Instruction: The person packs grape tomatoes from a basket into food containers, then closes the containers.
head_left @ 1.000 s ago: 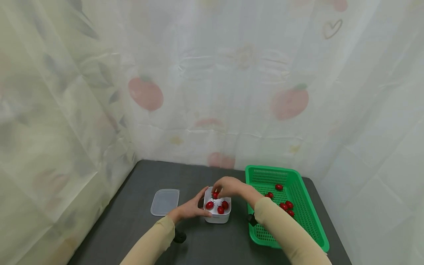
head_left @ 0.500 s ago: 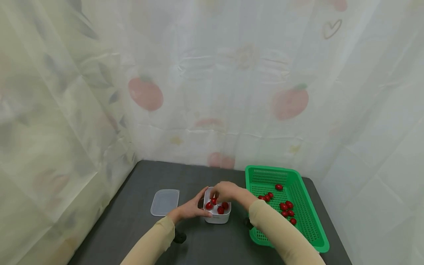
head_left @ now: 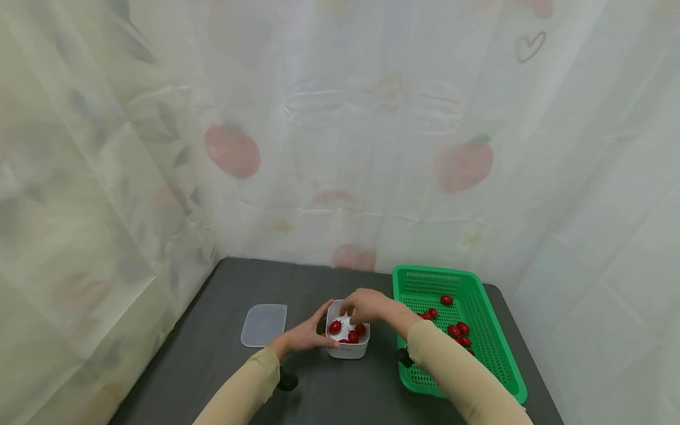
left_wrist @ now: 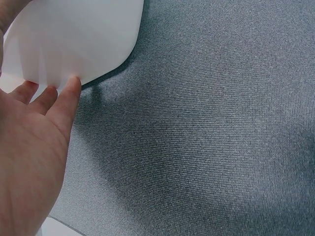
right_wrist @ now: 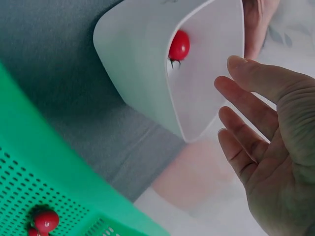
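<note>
A white square plastic container (head_left: 349,352) stands on the table, with several red cherry tomatoes (head_left: 335,327) lying inside it. My left hand (head_left: 303,337) holds it from the left, thumb along the near wall and fingers at the far left corner. In the left wrist view the fingertips of that hand (left_wrist: 37,142) press against the white wall. Over the container's opening is my right hand (head_left: 366,304). The right wrist view shows this hand (right_wrist: 270,128) with loosely bent, parted fingers and nothing between them, beside the rim. One cherry tomato (right_wrist: 180,45) shows inside there.
On the right stands a green perforated basket (head_left: 499,348) with several cherry tomatoes (head_left: 454,331) in it, partly under my right forearm. A translucent lid (head_left: 264,325) lies flat to the left. A patterned curtain (head_left: 340,147) hangs behind the dark table (head_left: 313,389).
My right hand has lowered a cherry tomato into the container, let go of it and risen slightly. The left hand has stayed on the container.
</note>
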Tool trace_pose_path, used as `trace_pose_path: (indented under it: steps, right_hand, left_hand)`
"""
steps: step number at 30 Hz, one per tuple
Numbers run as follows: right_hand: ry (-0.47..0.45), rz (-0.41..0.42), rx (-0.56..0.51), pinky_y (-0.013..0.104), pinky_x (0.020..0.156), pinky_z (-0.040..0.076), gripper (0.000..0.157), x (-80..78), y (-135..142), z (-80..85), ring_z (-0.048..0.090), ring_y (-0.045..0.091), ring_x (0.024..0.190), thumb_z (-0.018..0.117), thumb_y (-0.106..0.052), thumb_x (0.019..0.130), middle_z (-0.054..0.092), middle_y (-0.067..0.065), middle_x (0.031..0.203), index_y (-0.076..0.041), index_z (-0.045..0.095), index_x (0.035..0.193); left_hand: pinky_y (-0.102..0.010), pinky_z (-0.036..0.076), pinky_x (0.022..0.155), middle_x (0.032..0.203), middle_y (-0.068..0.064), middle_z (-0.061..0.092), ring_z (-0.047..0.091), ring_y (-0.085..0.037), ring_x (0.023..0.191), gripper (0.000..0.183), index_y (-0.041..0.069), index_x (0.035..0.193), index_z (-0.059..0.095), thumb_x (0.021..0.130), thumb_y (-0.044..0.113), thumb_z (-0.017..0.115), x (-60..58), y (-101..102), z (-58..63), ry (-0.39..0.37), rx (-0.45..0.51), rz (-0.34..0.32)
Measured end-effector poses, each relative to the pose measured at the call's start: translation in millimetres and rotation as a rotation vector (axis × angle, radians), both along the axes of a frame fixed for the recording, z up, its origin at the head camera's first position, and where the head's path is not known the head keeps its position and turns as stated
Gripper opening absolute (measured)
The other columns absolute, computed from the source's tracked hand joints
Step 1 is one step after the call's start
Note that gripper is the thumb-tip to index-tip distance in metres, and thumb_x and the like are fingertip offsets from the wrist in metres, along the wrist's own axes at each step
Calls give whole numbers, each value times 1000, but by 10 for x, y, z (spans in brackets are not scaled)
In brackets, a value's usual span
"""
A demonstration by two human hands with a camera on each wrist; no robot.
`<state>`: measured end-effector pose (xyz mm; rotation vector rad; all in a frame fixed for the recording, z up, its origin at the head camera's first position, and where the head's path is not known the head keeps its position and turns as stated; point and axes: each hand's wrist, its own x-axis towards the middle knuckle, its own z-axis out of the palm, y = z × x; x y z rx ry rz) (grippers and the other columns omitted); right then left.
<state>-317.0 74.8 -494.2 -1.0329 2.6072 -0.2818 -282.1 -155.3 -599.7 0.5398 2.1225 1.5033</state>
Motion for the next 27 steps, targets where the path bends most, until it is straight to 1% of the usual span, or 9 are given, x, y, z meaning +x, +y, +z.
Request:
trace_pose_path:
  steps: [3, 7, 11, 16, 19, 23, 27]
  right_hand:
    - [16, 3, -19, 36, 87, 54, 26, -25, 89, 23, 62, 16, 102, 75, -17, 92, 72, -7, 105, -20, 78, 118]
    - [39, 6, -40, 39, 91, 52, 25, -21, 220, 70, 61, 19, 107, 74, -18, 93, 74, -5, 107, -22, 77, 117]
    - [45, -8, -59, 40, 90, 51, 25, 4, 363, 142, 60, 19, 105, 75, -19, 93, 74, -4, 107, -21, 77, 118]
    - [45, -32, -85, 39, 88, 52, 25, 27, 546, 176, 59, 19, 102, 75, -16, 93, 74, -1, 108, -20, 77, 118]
    - [45, -44, -98, 41, 92, 51, 25, 42, 657, 194, 61, 21, 104, 75, -15, 93, 74, -1, 109, -20, 77, 117]
    - [37, -60, -111, 43, 95, 50, 25, 63, 801, 233, 62, 22, 109, 75, -15, 94, 73, -1, 112, -18, 76, 119]
    - [37, -69, -123, 43, 90, 51, 26, 83, 948, 259, 60, 21, 108, 75, -15, 94, 72, 1, 114, -19, 75, 120]
  left_hand:
    - [-63, 29, 114, 169, -17, 12, 18, -40, 152, 111, 23, 166, 0, 90, 27, 81, -7, 4, 0, 0, -3, 4]
    - [-65, 27, 114, 168, -17, 14, 19, -40, 152, 111, 24, 166, 1, 90, 28, 81, -12, 6, 0, 5, -13, 9]
    - [-65, 28, 114, 168, -16, 15, 22, -40, 151, 110, 27, 166, 1, 90, 27, 81, -26, 17, -20, 12, -21, 10]
    - [-65, 29, 113, 168, -16, 16, 23, -41, 150, 111, 27, 166, 1, 90, 26, 81, -31, 19, -44, 28, -29, 13]
    - [-64, 30, 114, 168, -16, 16, 22, -40, 151, 111, 27, 166, 1, 89, 27, 82, -30, 15, -45, 26, -31, 18]
    - [-61, 32, 114, 167, -15, 17, 22, -40, 151, 111, 28, 166, 2, 88, 29, 82, -21, 15, -31, 26, -32, 23]
    - [-62, 30, 114, 167, -15, 18, 22, -39, 151, 112, 26, 166, 3, 87, 29, 83, -20, 13, -23, 25, -40, 26]
